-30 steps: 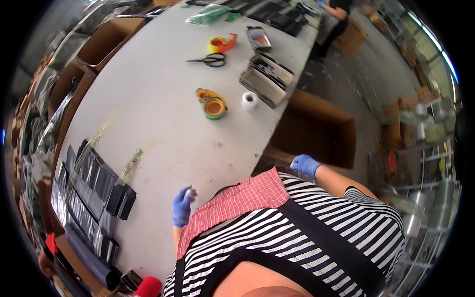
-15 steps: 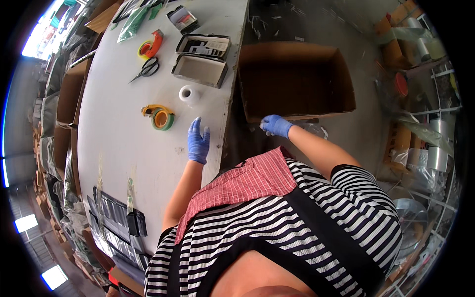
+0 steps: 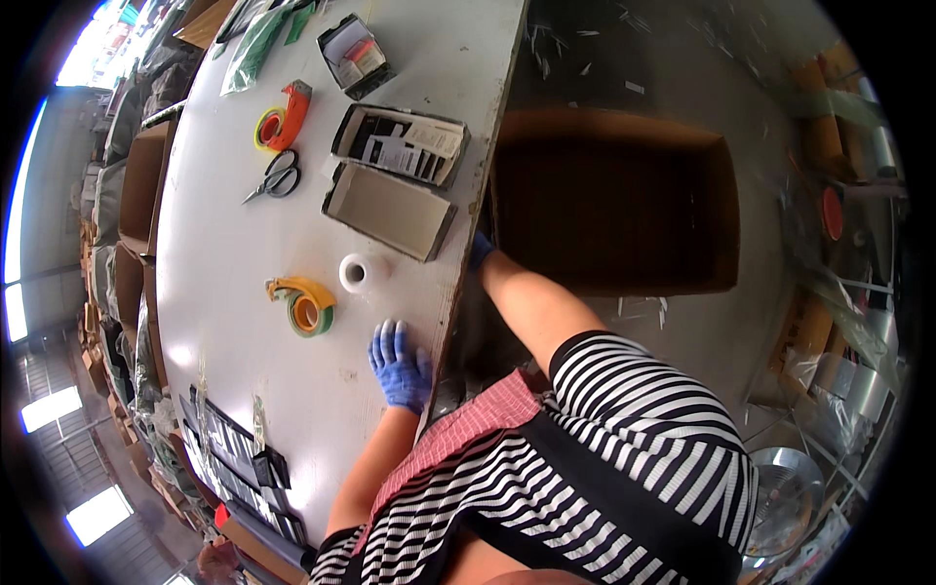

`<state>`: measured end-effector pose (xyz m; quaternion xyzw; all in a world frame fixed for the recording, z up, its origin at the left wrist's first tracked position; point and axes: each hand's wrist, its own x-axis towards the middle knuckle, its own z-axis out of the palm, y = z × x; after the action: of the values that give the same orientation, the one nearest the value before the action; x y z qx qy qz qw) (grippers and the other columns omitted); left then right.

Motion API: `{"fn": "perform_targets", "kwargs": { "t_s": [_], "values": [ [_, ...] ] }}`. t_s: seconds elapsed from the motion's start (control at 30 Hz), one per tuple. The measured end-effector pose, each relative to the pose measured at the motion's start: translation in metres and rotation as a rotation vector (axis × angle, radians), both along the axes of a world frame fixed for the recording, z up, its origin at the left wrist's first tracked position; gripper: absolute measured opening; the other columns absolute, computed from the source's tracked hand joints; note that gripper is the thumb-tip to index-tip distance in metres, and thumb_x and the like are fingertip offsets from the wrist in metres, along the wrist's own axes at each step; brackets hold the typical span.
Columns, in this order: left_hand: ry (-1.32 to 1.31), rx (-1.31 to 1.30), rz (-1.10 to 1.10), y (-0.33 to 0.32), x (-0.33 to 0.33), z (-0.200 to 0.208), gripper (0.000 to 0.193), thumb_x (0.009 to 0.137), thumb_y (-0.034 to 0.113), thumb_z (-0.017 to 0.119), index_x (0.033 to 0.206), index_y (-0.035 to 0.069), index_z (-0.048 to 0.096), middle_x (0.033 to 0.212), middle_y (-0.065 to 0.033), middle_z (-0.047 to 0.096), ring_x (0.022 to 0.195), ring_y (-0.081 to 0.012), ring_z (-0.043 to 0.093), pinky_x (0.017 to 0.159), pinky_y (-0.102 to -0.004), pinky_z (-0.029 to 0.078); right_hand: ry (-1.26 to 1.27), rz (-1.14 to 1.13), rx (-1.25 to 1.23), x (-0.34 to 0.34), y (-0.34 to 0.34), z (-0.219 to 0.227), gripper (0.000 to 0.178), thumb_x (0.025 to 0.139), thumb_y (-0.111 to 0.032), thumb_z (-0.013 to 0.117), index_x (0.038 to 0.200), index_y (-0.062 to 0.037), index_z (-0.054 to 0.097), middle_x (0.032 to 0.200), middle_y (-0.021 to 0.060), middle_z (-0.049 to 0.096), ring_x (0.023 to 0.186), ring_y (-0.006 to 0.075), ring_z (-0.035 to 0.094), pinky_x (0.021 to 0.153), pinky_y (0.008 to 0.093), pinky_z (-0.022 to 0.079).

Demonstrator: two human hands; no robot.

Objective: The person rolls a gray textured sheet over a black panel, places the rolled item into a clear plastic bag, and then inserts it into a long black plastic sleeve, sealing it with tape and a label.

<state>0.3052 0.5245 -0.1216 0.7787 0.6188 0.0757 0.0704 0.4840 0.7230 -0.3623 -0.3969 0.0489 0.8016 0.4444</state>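
Observation:
My left hand (image 3: pixel 401 369), in a blue glove with pale fingertips, lies on the white table (image 3: pixel 244 361) near its right edge. Its fingers are stretched out and it holds nothing. Just beyond it stands a white roll (image 3: pixel 360 274), with a tape dispenser (image 3: pixel 304 300) in yellow holding green-edged tape to the left. My right hand (image 3: pixel 480 251) reaches past the table's edge, beside the near left corner of an open cardboard box (image 3: pixel 609 281). Only a bit of its blue glove shows; the fingers are hidden.
Farther up the table are an open shallow box (image 3: pixel 390 214), a box of dark and white packets (image 3: pixel 400 144), scissors (image 3: pixel 277 178) and an orange tape dispenser (image 3: pixel 286 115). Flat black packages (image 3: pixel 239 453) lie at the near left. Shelving with clear film rolls (image 3: pixel 863 390) stands at the right.
My right hand has moved left from the box's near edge to beside the table edge, its fingers now hidden. My left hand has come down flat on the table. The view has shifted.

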Motion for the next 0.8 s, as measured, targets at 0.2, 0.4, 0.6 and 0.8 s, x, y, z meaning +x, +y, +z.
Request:
{"fn": "perform_targets", "kwargs": {
  "t_s": [0.2, 0.4, 0.6, 0.8],
  "values": [
    [0.02, 0.012, 0.015, -0.003, -0.009, 0.008, 0.058, 0.089, 0.029, 0.055, 0.14, 0.004, 0.045, 0.142, -0.023, 0.045, 0.136, -0.042, 0.039, 0.114, -0.056, 0.026, -0.336, 0.188, 0.15, -0.043, 0.012, 0.009, 0.038, 0.099, -0.034, 0.051, 0.125, -0.0075, 0.063, 0.109, 0.0169, 0.07, 0.103, 0.0288, 0.066, 0.09, 0.0396, 0.052],
    [0.02, 0.03, 0.008, -0.002, -0.008, 0.007, 0.058, 0.088, 0.029, 0.055, 0.139, 0.002, 0.046, 0.142, -0.0233, 0.045, 0.135, -0.0428, 0.039, 0.114, -0.0567, 0.026, -0.487, 0.299, 0.31, -0.038, 0.002, 0.014, 0.04, 0.099, -0.03, 0.052, 0.131, -0.0077, 0.058, 0.114, 0.0166, 0.068, 0.105, 0.0287, 0.065, 0.093, 0.0395, 0.051],
    [-0.023, 0.052, -0.011, -0.005, -0.003, 0.01, 0.058, 0.086, 0.028, 0.057, 0.137, 0.003, 0.047, 0.142, -0.0224, 0.046, 0.136, -0.0424, 0.038, 0.114, -0.056, 0.026, -1.027, 0.581, 1.084, -0.012, -0.082, -0.024, 0.043, 0.1, -0.027, 0.054, 0.138, -0.0078, 0.053, 0.119, 0.0163, 0.067, 0.108, 0.0287, 0.064, 0.095, 0.0395, 0.05],
    [-0.049, 0.073, 0.057, -0.017, -0.016, 0.013, 0.059, 0.083, 0.027, 0.06, 0.137, 0.005, 0.048, 0.142, -0.0201, 0.046, 0.137, -0.0396, 0.038, 0.115, -0.0548, 0.024, -0.558, 0.51, 0.271, 0.014, -0.143, 0.042, 0.03, 0.103, -0.024, 0.05, 0.121, -0.0026, 0.06, 0.104, 0.0122, 0.068, 0.093, 0.022, 0.064, 0.08, 0.0354, 0.054]
  ]
}}
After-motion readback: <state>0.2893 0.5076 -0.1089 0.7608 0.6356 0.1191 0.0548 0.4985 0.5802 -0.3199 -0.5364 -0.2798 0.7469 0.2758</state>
